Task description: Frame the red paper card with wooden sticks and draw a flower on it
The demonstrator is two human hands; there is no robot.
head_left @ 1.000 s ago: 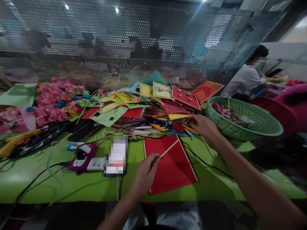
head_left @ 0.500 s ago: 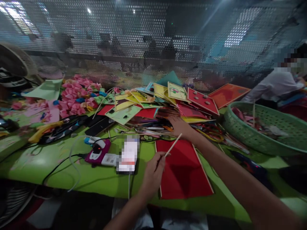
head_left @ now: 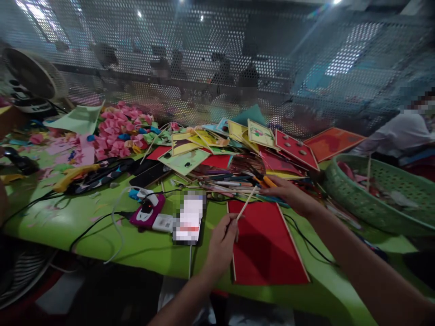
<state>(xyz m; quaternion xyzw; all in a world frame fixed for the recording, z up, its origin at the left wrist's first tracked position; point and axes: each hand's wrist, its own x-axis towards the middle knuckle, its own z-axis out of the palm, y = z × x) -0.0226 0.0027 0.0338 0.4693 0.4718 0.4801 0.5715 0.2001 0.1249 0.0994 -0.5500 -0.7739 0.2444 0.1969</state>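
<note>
My left hand (head_left: 224, 237) is closed around a thin pale wooden stick (head_left: 247, 202), which slants up over the left part of a red sheet (head_left: 265, 244). Similar pale sticks run along that sheet's left and right sides. Just beyond its far edge, my right hand (head_left: 288, 192) grips what look like pliers with orange handles (head_left: 269, 182); their dark jaws point away from me, toward the pile. Pens and loose sticks (head_left: 231, 184) lie in a heap by the right fingers.
A phone (head_left: 189, 219) and a purple power strip (head_left: 148, 212) with cables sit left of the sheet. Decorated cards (head_left: 256, 133) are piled behind. Pink paper flowers (head_left: 118, 129) and a fan (head_left: 34, 74) are farther left. A green basket (head_left: 390, 213) stands right, near another person's sleeve (head_left: 397, 131).
My right hand has come back from the pile toward me and right, now with the orange-handled pliers in it. My left hand still holds the stick above the red sheet.
</note>
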